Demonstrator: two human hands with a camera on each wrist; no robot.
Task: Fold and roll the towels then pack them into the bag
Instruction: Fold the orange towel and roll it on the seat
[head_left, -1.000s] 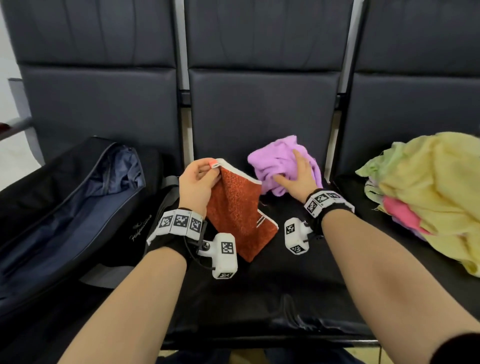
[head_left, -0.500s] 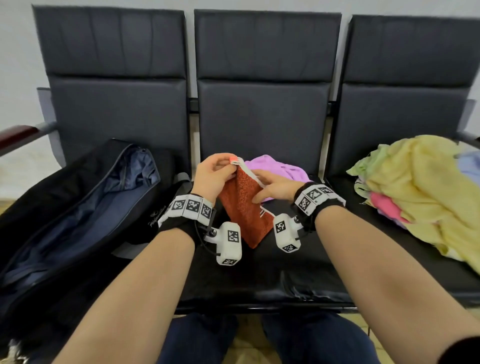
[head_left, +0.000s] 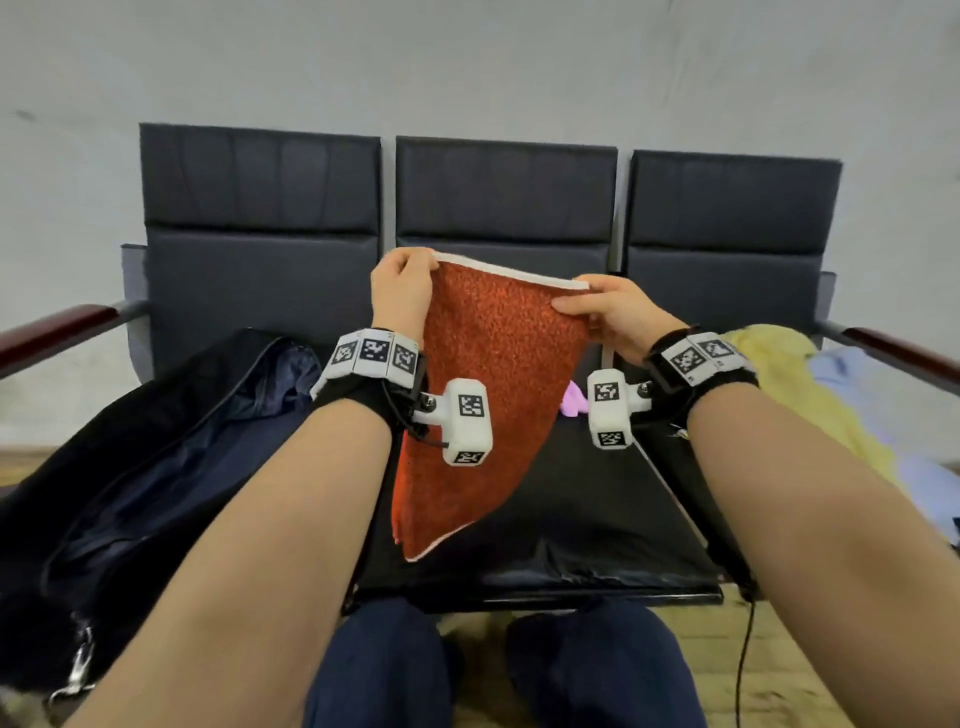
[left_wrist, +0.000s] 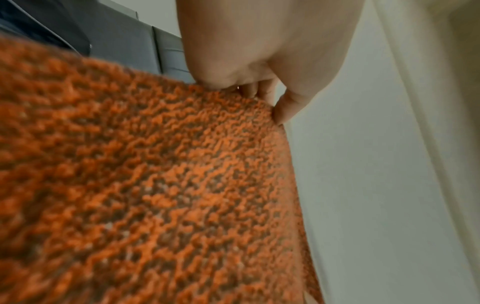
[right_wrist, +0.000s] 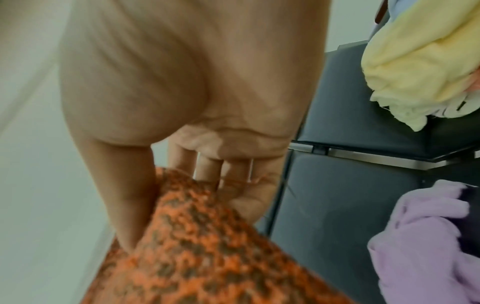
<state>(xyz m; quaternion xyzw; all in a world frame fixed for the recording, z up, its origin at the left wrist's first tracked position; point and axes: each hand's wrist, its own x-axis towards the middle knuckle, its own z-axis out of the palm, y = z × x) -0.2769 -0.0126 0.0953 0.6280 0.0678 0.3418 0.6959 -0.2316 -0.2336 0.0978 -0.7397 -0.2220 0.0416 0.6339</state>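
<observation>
An orange towel with a white hem hangs in the air over the middle seat, held by its top edge. My left hand pinches the top left corner. My right hand pinches the top right corner between thumb and fingers. The towel's lower point dangles just above the seat front. A purple towel lies on the middle seat behind it, mostly hidden, and shows more fully in the right wrist view. The dark open bag lies on the left seat.
A heap of yellow, pale blue and pink towels covers the right seat. The three-seat black bench has wooden armrests at both ends. My knees are below the seat's front edge.
My right hand left the purple towel and took the orange towel's other top corner. Both hands rose and spread the towel wide. The camera view tilted up.
</observation>
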